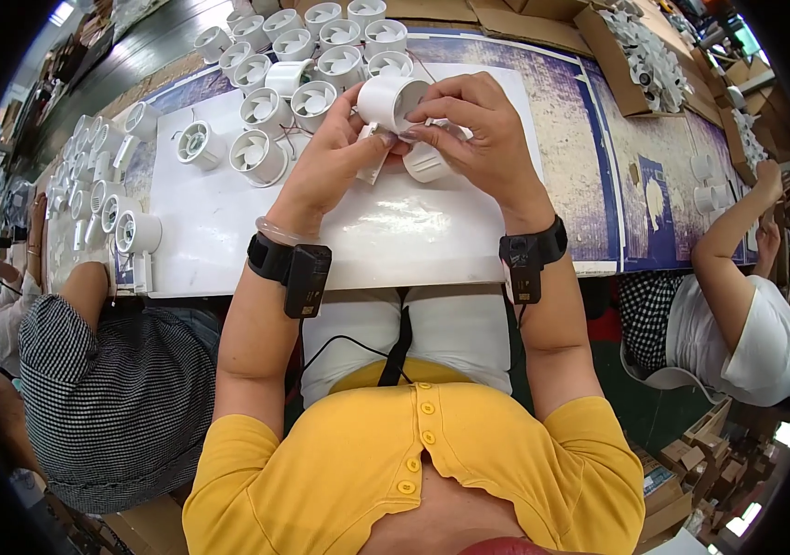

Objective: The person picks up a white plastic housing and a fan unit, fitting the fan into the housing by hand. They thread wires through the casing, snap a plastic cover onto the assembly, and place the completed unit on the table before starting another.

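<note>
My left hand (pixel 341 146) is closed round a white cylindrical fan housing (pixel 384 100), held above the white board on the table with its open end toward the right. A flat white piece (pixel 373 166) juts down below the left fingers; whether it belongs to the housing I cannot tell. My right hand (pixel 480 134) has its fingers bent at the housing's open rim, thumb and fingertips pinched close together. What they pinch is too small to make out. Under the right hand, another white round part (pixel 426 163) lies on the board, partly hidden.
Several white fan units (pixel 312 100) with thin wires crowd the far side. More housings (pixel 139 231) stand to the left. A carton (pixel 630 79) of white fan blades sits at the far right. Co-workers sit on both sides, one in a checked garment (pixel 117 398) at the left.
</note>
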The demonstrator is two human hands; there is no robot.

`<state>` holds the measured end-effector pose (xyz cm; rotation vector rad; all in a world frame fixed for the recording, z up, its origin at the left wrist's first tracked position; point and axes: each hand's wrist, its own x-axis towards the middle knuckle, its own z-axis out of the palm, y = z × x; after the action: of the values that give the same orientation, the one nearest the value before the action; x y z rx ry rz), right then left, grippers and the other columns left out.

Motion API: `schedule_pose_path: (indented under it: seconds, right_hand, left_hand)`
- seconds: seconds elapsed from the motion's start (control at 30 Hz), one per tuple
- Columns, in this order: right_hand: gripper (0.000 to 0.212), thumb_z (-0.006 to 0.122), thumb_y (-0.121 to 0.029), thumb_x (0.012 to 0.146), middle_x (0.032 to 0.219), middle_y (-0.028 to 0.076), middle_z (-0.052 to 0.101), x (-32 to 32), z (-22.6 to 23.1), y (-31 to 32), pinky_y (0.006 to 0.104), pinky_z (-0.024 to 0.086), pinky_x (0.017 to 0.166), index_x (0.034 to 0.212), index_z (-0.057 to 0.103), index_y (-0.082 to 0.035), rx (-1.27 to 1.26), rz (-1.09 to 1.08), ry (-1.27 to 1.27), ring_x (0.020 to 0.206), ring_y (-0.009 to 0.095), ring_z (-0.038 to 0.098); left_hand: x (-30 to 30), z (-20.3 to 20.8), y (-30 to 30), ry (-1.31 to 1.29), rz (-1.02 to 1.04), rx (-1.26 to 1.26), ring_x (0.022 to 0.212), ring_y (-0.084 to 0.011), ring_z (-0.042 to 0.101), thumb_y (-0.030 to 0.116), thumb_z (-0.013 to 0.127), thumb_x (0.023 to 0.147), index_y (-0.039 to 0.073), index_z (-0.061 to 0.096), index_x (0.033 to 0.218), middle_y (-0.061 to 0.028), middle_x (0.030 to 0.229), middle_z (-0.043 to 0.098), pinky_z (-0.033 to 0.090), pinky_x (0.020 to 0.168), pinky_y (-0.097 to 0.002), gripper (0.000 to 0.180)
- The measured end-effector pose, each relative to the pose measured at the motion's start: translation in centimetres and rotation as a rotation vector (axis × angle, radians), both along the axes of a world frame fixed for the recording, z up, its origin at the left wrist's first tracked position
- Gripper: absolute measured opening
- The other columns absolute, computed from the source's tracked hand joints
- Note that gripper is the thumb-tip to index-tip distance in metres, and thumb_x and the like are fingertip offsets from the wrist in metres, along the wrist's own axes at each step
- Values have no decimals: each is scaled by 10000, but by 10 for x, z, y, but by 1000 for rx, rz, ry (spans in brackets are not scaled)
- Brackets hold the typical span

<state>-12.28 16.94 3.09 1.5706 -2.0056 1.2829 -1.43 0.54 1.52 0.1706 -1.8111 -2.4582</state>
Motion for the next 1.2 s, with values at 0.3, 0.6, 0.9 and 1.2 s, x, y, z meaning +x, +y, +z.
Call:
schedule_pose_path:
  seconds: [0.3, 0.6, 0.9, 1.2]
  right_hand:
    - [181, 727, -41, 777, 857, 6, 644, 6, -3, 2, 187, 440, 592, 949, 672, -39, 42, 90, -464, 663, 47, 536]
    - [183, 700, -44, 812, 778, -21, 635, 9, -7, -4, 174, 425, 591, 990, 665, -67, 37, 87, -639, 644, 23, 500]
    - [209, 694, -70, 806, 754, -22, 637, 19, -9, -13, 175, 399, 545, 1011, 659, -92, 50, -113, -500, 577, 20, 458]
    - [216, 651, -68, 816, 768, -28, 632, 18, -5, -7, 183, 386, 537, 1032, 644, -68, 119, -30, -517, 567, 19, 432]
  left_hand:
    - [-3, -9, -1, 41, -10, 65, 1135, -208, 535, -21, 541, 865, -9, 178, 1426, -165, 1264, 490, 507, 911, -318, 668]
    - [-5, -12, -3, 30, 34, -3, 1090, -206, 566, -49, 525, 844, 2, 202, 1424, -159, 1251, 502, 516, 896, -319, 665]
    - [-3, -10, -7, -18, 2, 42, 1022, -219, 617, -44, 528, 842, 2, 262, 1396, -143, 1189, 546, 555, 796, -310, 616]
    - [-1, -9, -4, -24, 3, 49, 1009, -174, 603, 18, 554, 876, 26, 377, 1336, -95, 1191, 548, 553, 809, -305, 493]
